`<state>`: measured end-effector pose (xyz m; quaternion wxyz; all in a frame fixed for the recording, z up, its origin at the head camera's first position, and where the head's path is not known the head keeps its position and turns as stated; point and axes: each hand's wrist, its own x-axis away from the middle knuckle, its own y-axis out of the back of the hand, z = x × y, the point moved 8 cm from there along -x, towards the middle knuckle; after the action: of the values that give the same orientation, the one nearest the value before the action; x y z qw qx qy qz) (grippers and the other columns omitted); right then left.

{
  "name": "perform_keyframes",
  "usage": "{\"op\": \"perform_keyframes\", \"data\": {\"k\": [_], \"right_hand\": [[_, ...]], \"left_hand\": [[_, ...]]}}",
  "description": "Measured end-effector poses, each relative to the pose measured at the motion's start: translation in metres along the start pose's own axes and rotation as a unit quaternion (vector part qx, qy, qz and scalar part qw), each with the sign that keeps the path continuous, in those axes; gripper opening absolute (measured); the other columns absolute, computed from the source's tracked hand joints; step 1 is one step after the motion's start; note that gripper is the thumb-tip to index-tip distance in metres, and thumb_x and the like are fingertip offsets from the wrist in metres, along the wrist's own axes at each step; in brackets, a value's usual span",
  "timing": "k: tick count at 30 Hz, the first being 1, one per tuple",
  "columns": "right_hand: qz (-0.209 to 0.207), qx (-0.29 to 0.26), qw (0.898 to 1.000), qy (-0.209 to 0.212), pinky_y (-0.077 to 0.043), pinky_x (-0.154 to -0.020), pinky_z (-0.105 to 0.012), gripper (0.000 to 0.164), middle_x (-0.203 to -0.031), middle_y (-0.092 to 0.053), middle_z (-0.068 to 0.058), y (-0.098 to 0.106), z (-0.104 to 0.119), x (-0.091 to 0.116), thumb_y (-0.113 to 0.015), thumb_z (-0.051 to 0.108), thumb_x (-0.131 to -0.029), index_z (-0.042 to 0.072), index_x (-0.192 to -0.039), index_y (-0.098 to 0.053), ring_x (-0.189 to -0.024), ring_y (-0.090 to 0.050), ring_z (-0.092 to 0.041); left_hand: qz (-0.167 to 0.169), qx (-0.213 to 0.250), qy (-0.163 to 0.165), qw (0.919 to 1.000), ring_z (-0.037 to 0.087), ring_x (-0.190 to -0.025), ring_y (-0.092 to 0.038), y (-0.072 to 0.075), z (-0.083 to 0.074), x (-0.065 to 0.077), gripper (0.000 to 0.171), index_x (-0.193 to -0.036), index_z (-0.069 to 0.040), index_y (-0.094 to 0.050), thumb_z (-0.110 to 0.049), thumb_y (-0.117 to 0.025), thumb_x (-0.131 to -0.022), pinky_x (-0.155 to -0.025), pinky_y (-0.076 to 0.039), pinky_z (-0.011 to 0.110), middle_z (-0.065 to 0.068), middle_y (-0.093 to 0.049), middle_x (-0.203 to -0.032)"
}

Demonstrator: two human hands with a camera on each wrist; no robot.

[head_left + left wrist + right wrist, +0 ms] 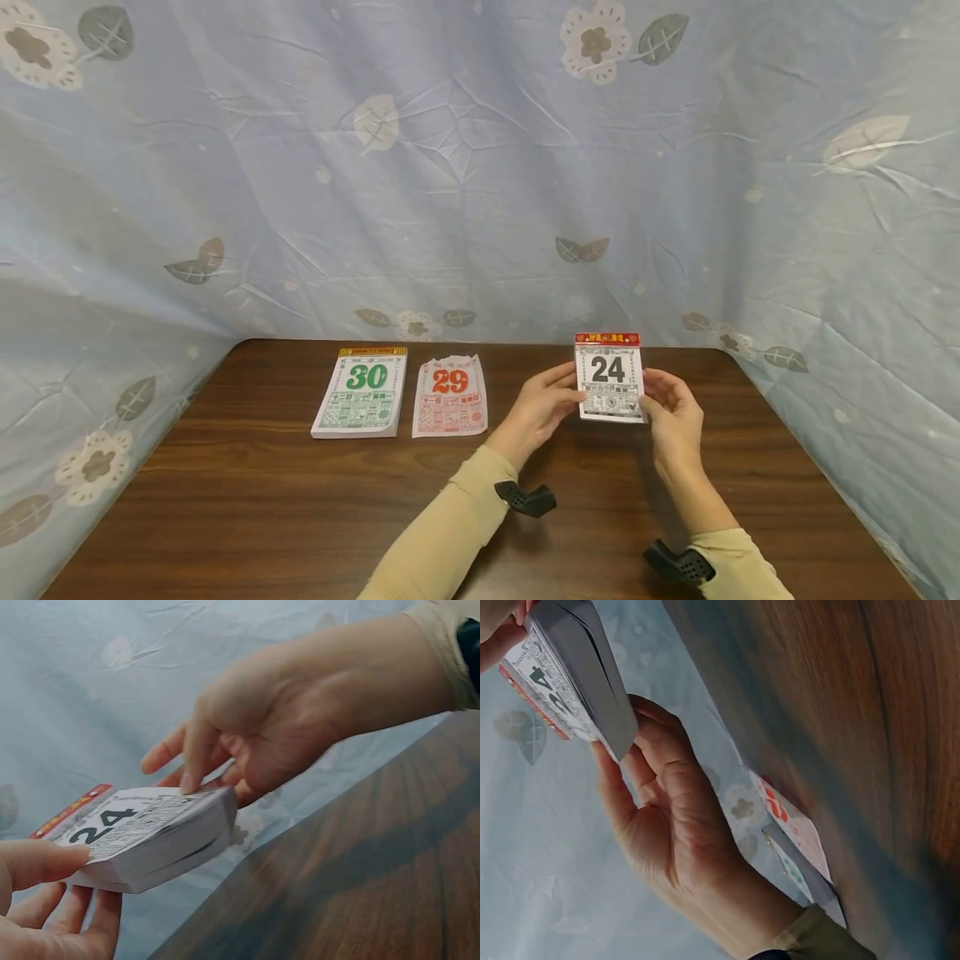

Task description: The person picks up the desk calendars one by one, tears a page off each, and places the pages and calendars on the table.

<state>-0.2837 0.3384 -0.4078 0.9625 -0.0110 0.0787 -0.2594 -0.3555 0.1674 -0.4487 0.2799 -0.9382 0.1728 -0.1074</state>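
Observation:
Between my two hands is a thick tear-off calendar (611,385) with a red header and a large black 24, raised above the table with its face toward me. My left hand (542,408) grips its left side, thumb (52,861) on the front and fingers beneath. On the opposite side my right hand (677,417) holds it, thumb on the face near the lower corner and fingers behind. Both wrist views show the thick block of pages from its lower edge. To the left on the table lie a second calendar pad (362,396) with a green 30 and a loose sheet (450,397) with a red 29.
A dark brown wooden table (262,517) lies under everything. Light blue floral cloth (465,183) hangs behind the table and along both sides. The loose sheet has a ragged top edge and lies just right of the green-numbered pad. Black wrist mounts (527,498) are on both forearms.

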Motion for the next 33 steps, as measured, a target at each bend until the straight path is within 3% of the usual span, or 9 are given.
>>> {"op": "perform_keyframes", "data": {"k": [11,20,24,30,33], "right_hand": [[0.037,0.026,0.999,-0.001,-0.046,-0.074,-0.012,0.036,-0.11,-0.058,0.001,-0.021,-0.001,0.011,-0.051,-0.012,-0.091,-0.002,-0.126,-0.054,-0.101,-0.052,-0.011],[0.077,0.032,0.996,0.004,-0.047,-0.078,-0.012,0.038,-0.116,-0.057,-0.001,-0.036,0.008,0.022,-0.051,-0.013,-0.091,0.0,-0.126,-0.055,-0.106,-0.052,-0.012],[0.087,0.043,0.995,0.012,-0.047,-0.079,-0.013,0.037,-0.114,-0.059,0.0,-0.04,0.013,0.025,-0.053,-0.012,-0.091,-0.001,-0.125,-0.055,-0.105,-0.054,-0.01],[0.127,0.086,0.988,0.017,-0.049,-0.08,-0.012,0.034,-0.114,-0.061,0.001,-0.045,0.015,0.025,-0.057,-0.005,-0.092,-0.001,-0.125,-0.055,-0.104,-0.056,-0.007],[0.147,0.118,0.981,0.052,-0.048,-0.081,-0.011,0.033,-0.12,-0.062,-0.007,-0.047,0.021,0.023,-0.059,0.001,-0.094,-0.001,-0.126,-0.055,-0.105,-0.058,-0.007]], "left_hand": [[0.04,0.012,0.013,0.9991,0.014,-0.084,-0.061,0.02,-0.008,0.009,0.061,-0.14,-0.001,-0.046,0.019,-0.055,-0.084,-0.071,-0.051,0.022,0.023,-0.057,-0.129],[0.051,0.019,0.03,0.9981,0.02,-0.088,-0.065,0.032,-0.015,0.022,0.065,-0.146,-0.007,-0.037,0.016,-0.05,-0.087,-0.08,-0.054,0.037,0.023,-0.048,-0.141],[0.075,0.019,0.035,0.9964,0.02,-0.094,-0.065,0.034,-0.017,0.027,0.066,-0.15,-0.008,-0.033,0.015,-0.048,-0.09,-0.084,-0.053,0.037,0.018,-0.049,-0.138],[0.109,0.029,0.034,0.993,0.021,-0.102,-0.064,0.039,-0.022,0.03,0.063,-0.15,-0.009,-0.034,0.014,-0.045,-0.092,-0.087,-0.053,0.035,0.018,-0.049,-0.142],[0.108,0.031,0.03,0.9932,0.021,-0.102,-0.065,0.041,-0.026,0.03,0.064,-0.15,-0.01,-0.034,0.014,-0.045,-0.092,-0.086,-0.054,0.035,0.018,-0.051,-0.138]]}}
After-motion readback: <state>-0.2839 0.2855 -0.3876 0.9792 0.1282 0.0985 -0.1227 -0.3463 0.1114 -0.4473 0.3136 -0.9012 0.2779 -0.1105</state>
